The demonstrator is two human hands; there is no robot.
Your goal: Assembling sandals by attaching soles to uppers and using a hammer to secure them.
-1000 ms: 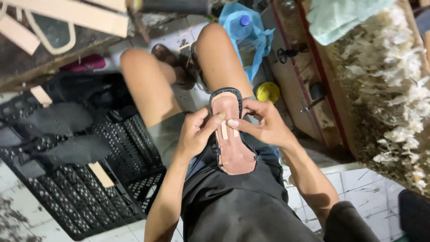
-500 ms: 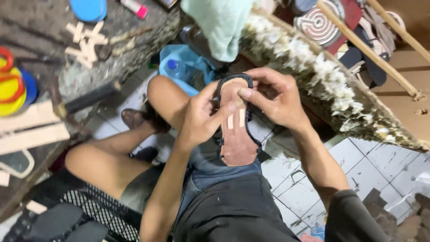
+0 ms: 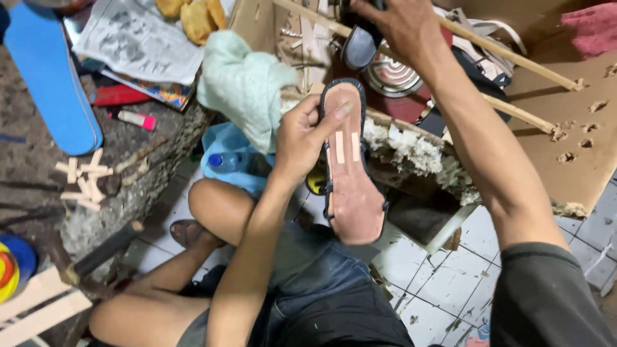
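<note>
1. Head view, change: half a second ago both my hands were pinching the sandal sole over my lap. Now only my left hand (image 3: 302, 138) grips the sandal sole (image 3: 350, 173), raised in front of me; my right hand (image 3: 402, 26) has gone up to the cluttered shelf and closes on a dark object (image 3: 357, 45). I cannot tell what it is.
2. Head view, materials: sole pinkish-brown, matte, black-edged, with two pale strips (image 3: 347, 146). Rough grey counter (image 3: 45, 141) at left; tiled floor (image 3: 437, 283) below.
</note>
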